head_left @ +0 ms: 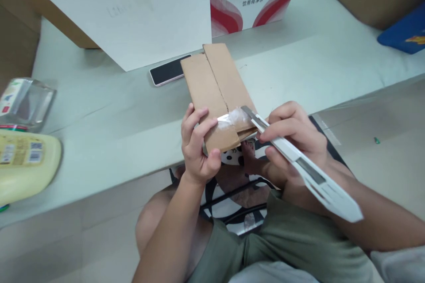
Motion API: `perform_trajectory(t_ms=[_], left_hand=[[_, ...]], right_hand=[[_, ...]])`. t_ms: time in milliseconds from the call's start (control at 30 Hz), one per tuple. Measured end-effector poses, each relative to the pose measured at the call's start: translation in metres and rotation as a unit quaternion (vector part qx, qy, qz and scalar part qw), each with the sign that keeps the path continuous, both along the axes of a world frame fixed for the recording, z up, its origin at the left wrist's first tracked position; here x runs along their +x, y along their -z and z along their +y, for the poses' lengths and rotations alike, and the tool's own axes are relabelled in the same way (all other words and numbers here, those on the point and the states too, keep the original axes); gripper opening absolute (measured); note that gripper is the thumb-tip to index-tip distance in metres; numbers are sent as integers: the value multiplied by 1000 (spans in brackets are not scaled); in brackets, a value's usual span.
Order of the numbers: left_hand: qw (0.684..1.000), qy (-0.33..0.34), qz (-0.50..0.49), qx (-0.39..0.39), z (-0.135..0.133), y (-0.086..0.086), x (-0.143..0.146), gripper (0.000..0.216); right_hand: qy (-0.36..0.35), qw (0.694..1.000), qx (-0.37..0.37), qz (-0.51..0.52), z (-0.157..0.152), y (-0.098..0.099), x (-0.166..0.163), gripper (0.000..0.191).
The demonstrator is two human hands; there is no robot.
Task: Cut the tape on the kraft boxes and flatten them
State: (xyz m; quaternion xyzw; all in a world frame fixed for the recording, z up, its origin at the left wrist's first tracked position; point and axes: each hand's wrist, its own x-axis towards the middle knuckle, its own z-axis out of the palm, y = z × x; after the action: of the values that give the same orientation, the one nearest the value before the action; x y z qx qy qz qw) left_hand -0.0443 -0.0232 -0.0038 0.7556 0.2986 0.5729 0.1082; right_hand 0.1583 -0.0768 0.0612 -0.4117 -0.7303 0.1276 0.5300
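Note:
A small flat brown cardboard box (212, 82) is tilted over the front edge of the table, its seam running lengthwise. Clear tape (229, 119) crosses the seam near the box's close end. My left hand (201, 143) grips the box's left side, fingers on top and thumb at the near edge. In my right hand (295, 135) is a white utility knife (299, 159). Its blade is out, and the tip lies at the right end of the tape; whether it cuts in, I cannot tell. Part of the right hand is hidden behind the knife.
Behind the box lies a phone (168, 70) on the pale green table cover (116, 115). A large white carton (133, 9) and a red-and-white carton (252, 0) stand at the back. Clear (31, 101) and yellow (29, 163) bottles are at left; a blue packet (405, 31) sits far right.

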Motion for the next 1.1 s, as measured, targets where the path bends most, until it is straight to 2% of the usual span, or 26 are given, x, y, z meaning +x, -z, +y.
perform_trajectory(t_ms=[100,233,467,867,1100], left_hand=[[1000,3,-5,-2,-1,1,1,41],[1000,-4,-2,-12,-3,0,3,42],[1000,-10,11,-15,-5,0,4,42],[1000,-14,8,-4,-4,1,6,41],[1000,-26,-11,3,-4,4,8,40]], right_hand=[[0,1000,13,-11,-3,3,-3,9],[26,995,78,-60,-2,5,-9,15],[29,988,90,-119,-1,2,-14,12],[98,984,48,-140,-5,7,-28,12],[109,990,14,-90,-6,11,-35,25]])
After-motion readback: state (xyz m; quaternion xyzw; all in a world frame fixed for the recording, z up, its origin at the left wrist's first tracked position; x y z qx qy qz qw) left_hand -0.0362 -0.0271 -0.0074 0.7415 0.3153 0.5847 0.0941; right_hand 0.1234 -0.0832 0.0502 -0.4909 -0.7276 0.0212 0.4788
